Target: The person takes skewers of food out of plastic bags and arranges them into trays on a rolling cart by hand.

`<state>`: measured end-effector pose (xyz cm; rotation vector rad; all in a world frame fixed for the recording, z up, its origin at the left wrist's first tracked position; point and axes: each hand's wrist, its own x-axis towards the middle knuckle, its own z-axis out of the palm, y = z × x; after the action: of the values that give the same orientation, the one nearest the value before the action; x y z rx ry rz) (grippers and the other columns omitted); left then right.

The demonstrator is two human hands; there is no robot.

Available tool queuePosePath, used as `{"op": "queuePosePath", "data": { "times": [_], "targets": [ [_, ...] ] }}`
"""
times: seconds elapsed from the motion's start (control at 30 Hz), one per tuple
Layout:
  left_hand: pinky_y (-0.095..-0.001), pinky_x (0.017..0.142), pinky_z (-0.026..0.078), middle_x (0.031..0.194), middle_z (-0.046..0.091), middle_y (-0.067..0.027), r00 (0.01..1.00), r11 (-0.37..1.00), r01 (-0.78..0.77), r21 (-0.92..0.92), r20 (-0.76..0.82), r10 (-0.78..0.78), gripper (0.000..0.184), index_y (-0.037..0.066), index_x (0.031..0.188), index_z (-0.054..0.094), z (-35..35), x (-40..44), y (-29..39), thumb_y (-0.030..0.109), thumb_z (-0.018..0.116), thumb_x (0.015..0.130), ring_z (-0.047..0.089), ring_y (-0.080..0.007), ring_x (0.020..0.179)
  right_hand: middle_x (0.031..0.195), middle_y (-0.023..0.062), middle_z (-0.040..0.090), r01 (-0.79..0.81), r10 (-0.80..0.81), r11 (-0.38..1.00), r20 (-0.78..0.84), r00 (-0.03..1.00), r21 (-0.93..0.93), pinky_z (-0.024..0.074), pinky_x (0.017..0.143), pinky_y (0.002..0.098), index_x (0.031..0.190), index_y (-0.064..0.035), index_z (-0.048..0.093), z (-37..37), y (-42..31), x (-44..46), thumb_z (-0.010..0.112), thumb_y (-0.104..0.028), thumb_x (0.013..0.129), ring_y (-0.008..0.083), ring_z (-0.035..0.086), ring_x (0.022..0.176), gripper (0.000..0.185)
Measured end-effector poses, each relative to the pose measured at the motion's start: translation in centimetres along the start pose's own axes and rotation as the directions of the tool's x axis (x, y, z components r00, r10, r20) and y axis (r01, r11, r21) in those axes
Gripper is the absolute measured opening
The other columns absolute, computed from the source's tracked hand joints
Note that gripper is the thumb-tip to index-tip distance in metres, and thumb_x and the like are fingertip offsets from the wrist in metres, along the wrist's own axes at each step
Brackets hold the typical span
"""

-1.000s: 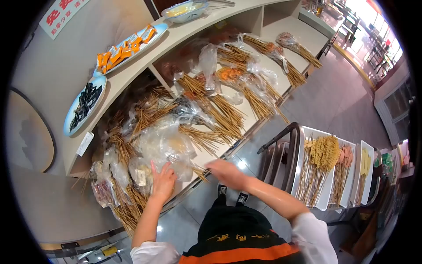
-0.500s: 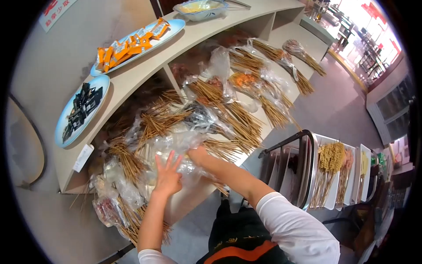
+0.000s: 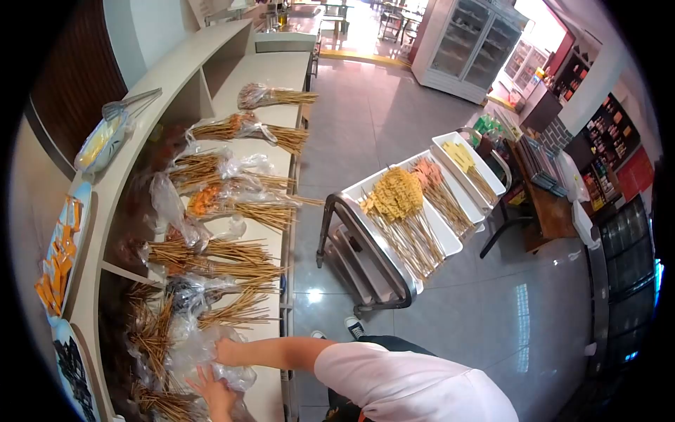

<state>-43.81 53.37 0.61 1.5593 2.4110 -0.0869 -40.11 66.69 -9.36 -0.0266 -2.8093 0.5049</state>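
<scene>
My right hand (image 3: 229,350) is closed on a clear plastic bag (image 3: 191,349) on the shelf, its fingertips partly hidden in the film. Just below it, my left hand (image 3: 213,391) lies on the same bag with its fingers spread. What the bag contains is hard to make out. Bundles of wooden skewers (image 3: 235,314) lie right above the bag, and more skewers (image 3: 151,342) stick out to its left. A dark bagged bundle (image 3: 193,292) rests a little farther up the shelf.
More bagged skewers (image 3: 242,204) line the shelf. On the ledge are a plate of orange packets (image 3: 62,257), a plate of black packets (image 3: 70,366) and a bowl with a whisk (image 3: 102,144). A trolley (image 3: 369,253) carries white trays of skewers (image 3: 397,197). A glass-door fridge (image 3: 464,46) stands behind.
My view has swung to the right, bringing the trolley and floor more into sight. Both hands stay at the plastic bag; my left hand now lies against it with fingers spread.
</scene>
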Motion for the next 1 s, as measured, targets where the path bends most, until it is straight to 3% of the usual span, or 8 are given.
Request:
{"op": "queuePosePath", "data": {
  "times": [0.23, 0.3, 0.4, 0.5, 0.67, 0.83, 0.9, 1.0],
  "targets": [
    [-0.0589, 0.098, -0.004, 0.123, 0.040, -0.0164, 0.999, 0.997, 0.053, -0.047, -0.005, -0.054, 0.022, 0.009, 0.081, 0.065, 3.0, -0.1, -3.6, 0.017, 0.058, 0.062, 0.018, -0.0343, 0.124, 0.066, 0.0080, 0.059, -0.199, 0.123, 0.939, 0.264, 0.957, 0.282, 0.0453, 0.060, 0.0336, 0.074, -0.0075, 0.060, -9.7, -2.6, -1.8, 0.058, -0.013, 0.064, 0.0188, 0.058, 0.067, 0.012],
    [-0.0580, 0.098, 0.001, 0.121, 0.041, -0.0168, 0.978, 0.961, 0.206, -0.185, 0.068, -0.197, 0.034, 0.012, 0.095, 0.061, 5.0, 0.5, -4.4, 0.020, 0.061, 0.062, 0.021, -0.0358, 0.123, 0.069, 0.0051, 0.058, -0.166, 0.051, 0.381, 0.159, 0.986, 0.909, 0.0450, 0.061, 0.0298, 0.075, -0.0053, 0.057, -14.8, -2.0, -4.1, 0.064, -0.014, 0.068, 0.0136, 0.055, 0.067, 0.013],
    [-0.0572, 0.098, 0.006, 0.122, 0.041, -0.0179, 0.939, 0.947, 0.304, -0.098, 0.200, -0.281, 0.039, 0.016, 0.103, 0.059, -0.8, -0.9, -1.8, 0.023, 0.063, 0.065, 0.024, -0.0379, 0.121, 0.087, 0.0036, 0.058, -0.300, 0.284, -0.145, 0.330, 0.900, 0.943, 0.0457, 0.071, 0.0273, 0.097, -0.0066, 0.050, -20.3, -0.3, -7.1, 0.059, -0.016, 0.079, 0.0114, 0.054, 0.083, 0.022],
    [-0.0526, 0.099, 0.014, 0.123, 0.041, -0.0183, 0.941, 0.970, 0.228, -0.085, 0.274, -0.197, 0.040, 0.019, 0.106, 0.057, -4.7, -2.2, -1.1, 0.021, 0.064, 0.067, 0.028, -0.0361, 0.120, 0.096, 0.0071, 0.057, -0.099, 0.521, -0.271, 0.233, 0.821, 0.957, 0.0422, 0.080, 0.0264, 0.101, -0.0070, 0.045, -25.4, 1.4, -10.4, 0.053, -0.015, 0.083, 0.0133, 0.054, 0.088, 0.022],
    [-0.0350, 0.094, 0.033, 0.125, 0.038, -0.0199, 0.962, 0.781, 0.201, -0.591, 0.270, -0.044, 0.038, 0.016, 0.099, 0.062, -7.9, -4.2, -3.2, 0.011, 0.068, 0.062, 0.037, -0.0331, 0.115, 0.087, 0.0030, 0.058, -0.153, 0.641, -0.242, 0.277, 0.716, 0.958, 0.0436, 0.067, 0.0222, 0.097, -0.0082, 0.045, -28.9, 4.5, -16.1, 0.052, -0.017, 0.084, 0.0094, 0.055, 0.079, 0.017],
    [-0.0330, 0.086, 0.039, 0.117, 0.046, -0.0226, 0.920, 0.827, 0.366, -0.426, 0.297, -0.254, 0.040, 0.008, 0.104, 0.059, -10.1, -4.7, -3.5, 0.005, 0.065, 0.064, 0.046, -0.0292, 0.108, 0.091, 0.0013, 0.056, -0.059, 0.685, -0.214, 0.193, 0.702, 0.975, 0.0415, 0.071, 0.0220, 0.103, -0.0086, 0.046, -30.9, 7.5, -22.4, 0.047, -0.019, 0.086, 0.0075, 0.052, 0.082, 0.020],
    [-0.0371, 0.087, 0.037, 0.109, 0.054, -0.0171, 0.973, 0.984, -0.042, -0.174, -0.230, 0.001, 0.037, 0.008, 0.111, 0.054, -13.2, -4.0, 5.4, 0.013, 0.059, 0.075, 0.048, -0.0339, 0.102, 0.092, 0.0012, 0.055, -0.024, 0.675, -0.090, 0.079, 0.733, 0.996, 0.0403, 0.075, 0.0221, 0.107, -0.0075, 0.045, -31.3, 8.7, -25.1, 0.045, -0.018, 0.087, 0.0066, 0.050, 0.085, 0.023],
    [-0.0317, 0.084, 0.042, 0.112, 0.050, -0.0179, 0.991, 0.302, 0.066, -0.951, 0.098, 0.093, 0.048, -0.004, 0.118, 0.041, -9.8, 2.0, 20.7, 0.002, 0.056, 0.073, 0.054, -0.0236, 0.097, 0.094, 0.0010, 0.055, -0.215, 0.578, 0.036, 0.156, 0.801, 0.976, 0.0389, 0.078, 0.0225, 0.110, -0.0057, 0.044, -32.2, 10.4, -29.3, 0.045, -0.017, 0.087, 0.0067, 0.049, 0.089, 0.026]
  ]
}}
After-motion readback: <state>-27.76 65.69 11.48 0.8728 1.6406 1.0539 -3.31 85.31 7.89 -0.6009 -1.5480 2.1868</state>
